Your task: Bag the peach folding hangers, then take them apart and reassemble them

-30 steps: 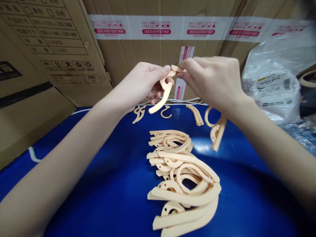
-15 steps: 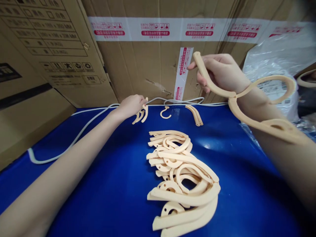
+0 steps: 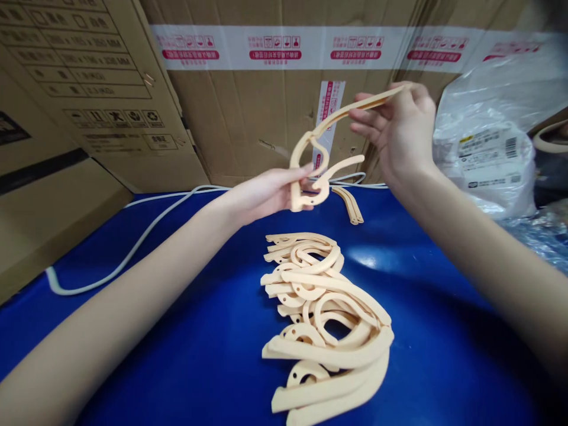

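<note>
The left hand (image 3: 266,192) and right hand (image 3: 403,133) are grasping one beige rubber piece (image 3: 337,112), seemingly pulling it apart; needing steady tension

Holds both forearms stretched forward; pinches with left hand (image 3: 266,192) low at centre, thumb on top; grips with right hand (image 3: 406,133) higher, fingers (image 3: 369,121) curled.

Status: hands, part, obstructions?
Left hand grips hanger part at its lower end. Right hand pinches its upper tip. Held clear above pile; nothing blocking.
</note>
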Action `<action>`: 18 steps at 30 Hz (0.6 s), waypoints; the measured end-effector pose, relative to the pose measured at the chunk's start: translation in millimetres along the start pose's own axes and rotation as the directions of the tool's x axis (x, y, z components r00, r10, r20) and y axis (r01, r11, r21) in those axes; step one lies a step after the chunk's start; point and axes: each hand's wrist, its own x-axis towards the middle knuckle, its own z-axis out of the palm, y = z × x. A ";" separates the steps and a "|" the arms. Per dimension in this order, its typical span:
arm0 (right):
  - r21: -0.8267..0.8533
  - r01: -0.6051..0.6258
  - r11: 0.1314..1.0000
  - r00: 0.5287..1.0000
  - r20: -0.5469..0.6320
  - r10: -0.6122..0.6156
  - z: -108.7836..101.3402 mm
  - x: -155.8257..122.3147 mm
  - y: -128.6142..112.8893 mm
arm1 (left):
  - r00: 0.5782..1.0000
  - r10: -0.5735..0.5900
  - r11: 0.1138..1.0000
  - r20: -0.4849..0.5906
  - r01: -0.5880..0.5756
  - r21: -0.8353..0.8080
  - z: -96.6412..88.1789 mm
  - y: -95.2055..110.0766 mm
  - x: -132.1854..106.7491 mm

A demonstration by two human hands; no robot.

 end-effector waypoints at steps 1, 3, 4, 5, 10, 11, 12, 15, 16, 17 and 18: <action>-0.062 -0.012 0.998 0.998 0.067 0.016 -0.3 -0.7 2.7 | 0.997 0.002 0.997 -0.078 -0.007 -0.074 0.3 2.0 -1.1; -0.231 -0.023 0.973 0.979 0.191 0.068 -2.0 -1.0 9.0 | 0.971 -0.004 0.983 -0.241 -0.041 -0.180 -2.8 7.3 -3.9; -0.309 -0.020 0.951 0.967 0.237 0.098 -3.3 -1.2 12.3 | 0.953 -0.013 0.976 -0.301 -0.054 -0.211 -5.0 10.4 -5.6; -0.366 -0.016 0.931 0.952 0.280 0.126 -4.7 -1.8 15.5 | 0.940 -0.029 0.972 -0.341 -0.053 -0.228 -7.1 13.5 -7.4; -0.659 0.381 0.649 0.837 0.543 0.060 -7.6 -15.3 20.9 | 0.937 -0.214 0.951 -0.277 0.135 -0.278 -10.2 22.4 -13.9; -0.708 0.485 0.513 0.806 0.590 0.053 -6.3 -19.4 19.7 | 0.940 -0.238 0.941 -0.244 0.161 -0.297 -10.3 22.8 -14.2; -0.745 0.557 0.367 0.786 0.616 0.058 -4.4 -23.6 18.1 | 0.945 -0.251 0.933 -0.212 0.178 -0.311 -10.5 22.9 -14.2; -0.770 0.637 0.015 0.762 0.634 0.132 3.4 -34.2 14.0 | 0.952 -0.275 0.928 -0.137 0.225 -0.296 -12.0 22.3 -13.1; -0.753 0.656 -0.053 0.749 0.641 0.171 5.8 -36.6 13.1 | 0.947 -0.293 0.929 -0.135 0.248 -0.274 -12.4 22.0 -12.9; -0.732 0.677 -0.084 0.730 0.651 0.211 7.6 -37.9 12.5 | 0.938 -0.313 0.931 -0.149 0.272 -0.244 -12.5 21.8 -13.0; -0.715 0.695 -0.076 0.708 0.661 0.250 8.6 -37.9 12.1 | 0.927 -0.332 0.933 -0.175 0.295 -0.208 -12.2 21.7 -13.4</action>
